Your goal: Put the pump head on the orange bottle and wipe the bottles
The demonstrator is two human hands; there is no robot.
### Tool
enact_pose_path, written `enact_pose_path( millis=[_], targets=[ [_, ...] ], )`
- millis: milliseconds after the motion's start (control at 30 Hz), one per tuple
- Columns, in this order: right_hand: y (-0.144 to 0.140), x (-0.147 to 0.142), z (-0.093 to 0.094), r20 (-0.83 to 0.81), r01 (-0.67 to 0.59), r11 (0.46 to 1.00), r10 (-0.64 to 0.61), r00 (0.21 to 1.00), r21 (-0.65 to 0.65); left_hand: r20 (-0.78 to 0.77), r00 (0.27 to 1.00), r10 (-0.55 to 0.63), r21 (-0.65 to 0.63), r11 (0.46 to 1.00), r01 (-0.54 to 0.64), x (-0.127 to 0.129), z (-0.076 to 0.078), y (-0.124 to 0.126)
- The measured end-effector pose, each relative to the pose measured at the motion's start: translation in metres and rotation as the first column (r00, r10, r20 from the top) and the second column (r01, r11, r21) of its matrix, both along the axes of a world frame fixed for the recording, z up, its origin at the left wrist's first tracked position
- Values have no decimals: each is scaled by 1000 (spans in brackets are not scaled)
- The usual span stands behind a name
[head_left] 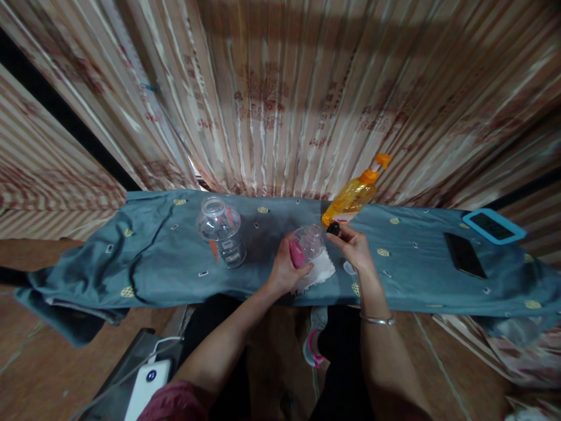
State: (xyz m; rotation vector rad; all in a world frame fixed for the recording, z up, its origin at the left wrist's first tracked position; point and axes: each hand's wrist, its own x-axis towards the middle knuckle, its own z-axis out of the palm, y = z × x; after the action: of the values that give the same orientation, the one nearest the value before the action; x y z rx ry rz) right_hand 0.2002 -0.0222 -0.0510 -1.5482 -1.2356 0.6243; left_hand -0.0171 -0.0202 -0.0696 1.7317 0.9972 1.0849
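Note:
My left hand (287,263) is wrapped round a clear plastic bottle (313,240) with a pink label, tilted so its neck points up and to the right. In a pinch, my right hand (353,245) holds a small black cap (333,228) just right of the bottle's neck, apart from it. Under the bottle lies a white cloth (322,269). A small clear round piece (349,268) sits on the table covering below my right hand. Behind my hands stands an orange pump bottle (350,199) with yellow liquid.
A large clear jar (221,231) stands on the blue-grey cloth covering (175,263) to the left. At the right lie a dark phone (464,254) and a blue-framed tablet (494,226). A curtain (272,117) hangs behind. A white power bank (149,386) with a cable is at lower left.

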Motion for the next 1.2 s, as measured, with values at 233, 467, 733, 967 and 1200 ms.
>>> enact_pose_path(
  millis=[233,467,733,967,1200],
  targets=[
    [-21,20,-25,443,172,940,-24,896,-296,2,1000,0,17,1000,0,0,0,0],
    [-25,28,-48,626,132,946,87,775,-295,11,1000,6,15,1000,-6,0,-1,0],
    [-38,11,-30,667,98,980,44,744,-175,32,999,15,15,1000,-15,-4,8,5],
    [-55,-82,-20,621,-238,919,389,681,-315,39,980,197,38,979,-198,-26,23,21],
    [-50,-123,-13,681,-142,886,435,589,-442,46,968,246,22,969,-247,-29,24,23]
  ],
)
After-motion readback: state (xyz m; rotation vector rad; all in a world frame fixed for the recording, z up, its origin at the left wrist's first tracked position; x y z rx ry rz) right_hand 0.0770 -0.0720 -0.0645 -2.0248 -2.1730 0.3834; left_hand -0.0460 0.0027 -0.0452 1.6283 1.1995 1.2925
